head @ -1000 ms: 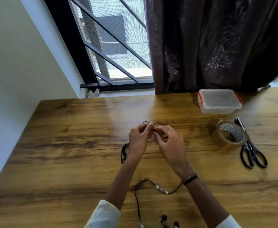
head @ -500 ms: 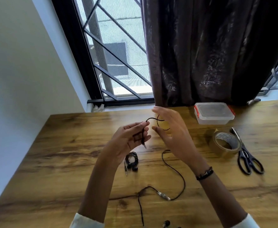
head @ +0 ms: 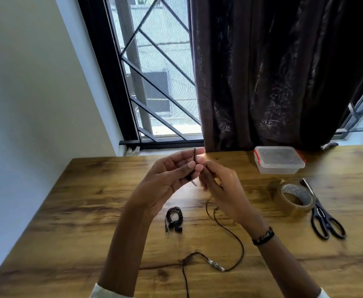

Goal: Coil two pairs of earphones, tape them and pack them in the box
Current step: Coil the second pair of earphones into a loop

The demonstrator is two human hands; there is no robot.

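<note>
My left hand [head: 167,179] is raised above the table and pinches the plug end of a black earphone cable [head: 232,235] between thumb and fingers. My right hand [head: 221,186] is close beside it, fingers curled on the same cable near the plug. The loose cable runs down from my hands, loops across the wooden table [head: 79,211] past a small inline remote [head: 216,264] and off the bottom edge. A second pair of earphones [head: 174,218], coiled into a small bundle, lies on the table below my left hand. The clear plastic box [head: 279,160] with red clips stands shut at the back right.
A roll of brown tape [head: 294,200] lies right of my hands, with black scissors [head: 322,216] beside it. A dark curtain [head: 273,72] and a barred window [head: 159,72] stand behind the table. The table's left edge meets a white wall.
Both hands rose from the table with the cable end. The right hand opened briefly, then came back to the plug. The view tilted up.
</note>
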